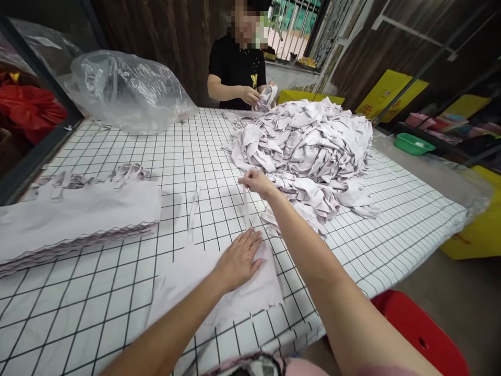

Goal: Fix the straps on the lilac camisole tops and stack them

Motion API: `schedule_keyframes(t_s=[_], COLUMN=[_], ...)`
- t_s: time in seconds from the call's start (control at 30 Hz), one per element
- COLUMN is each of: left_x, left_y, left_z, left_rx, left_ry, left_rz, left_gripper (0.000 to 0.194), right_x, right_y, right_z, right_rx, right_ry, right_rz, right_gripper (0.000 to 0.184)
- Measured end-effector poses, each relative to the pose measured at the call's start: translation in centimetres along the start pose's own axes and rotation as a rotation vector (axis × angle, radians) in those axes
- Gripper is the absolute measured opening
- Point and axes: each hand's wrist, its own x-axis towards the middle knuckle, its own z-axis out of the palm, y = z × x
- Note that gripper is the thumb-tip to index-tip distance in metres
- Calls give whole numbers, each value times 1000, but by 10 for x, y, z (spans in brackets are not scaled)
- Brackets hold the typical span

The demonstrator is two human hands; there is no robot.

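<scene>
A pale lilac garment with straps (219,308) lies spread on the checked tablecloth in front of me. My left hand (240,261) rests flat on it, fingers stretched out. Above it, my right hand (256,183) pinches the upper end of a thin strap (246,206) and holds it up, taut from the garment's top edge. Another strap (192,214) lies straight on the cloth to the left. Beyond my right hand rises a large heap of matching pale garments (313,141).
A stack of folded garments (82,214) lies at the left. Clear plastic bags (125,89) sit at the far left corner. Across the table a person in black (237,68) handles a similar piece. A red stool (420,334) stands at the lower right, beyond the table edge.
</scene>
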Motion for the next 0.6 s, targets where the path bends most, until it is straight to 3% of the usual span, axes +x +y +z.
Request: schedule_keyframes(t_s=[0.07,0.1,0.17,0.2,0.27,0.37,0.43,0.6], left_x=[1,2,3,4,5,5,5,5], left_y=[1,1,1,1,0,-1,-1,1], left_z=[-3,-4,-7,-8,-8,-4,-2,-2], left_rx=[-9,-23,-71,-92,-103,-55,-26,11], left_ry=[-22,-28,-35,-37,-47,-66,-66,-61], left_rz=[-5,-7,-4,1,14,17,11,-11], left_gripper=[54,54,53,53,53,58,61,63], right_x=[-45,-72,-126,-151,-188,-209,-204,-174], right_y=[-10,-12,-12,-9,2,22,32,43], right_z=[-23,-35,-53,-59,-61,-48,-34,-7], right_rx=[146,199,206,193,164,140,129,98], right_ry=[-146,-291,-624,-691,-637,-360,-271,-103], right_rz=[-152,-193,-177,-130,12,257,349,351], right_gripper=[19,22,31,36,37,26,25,32])
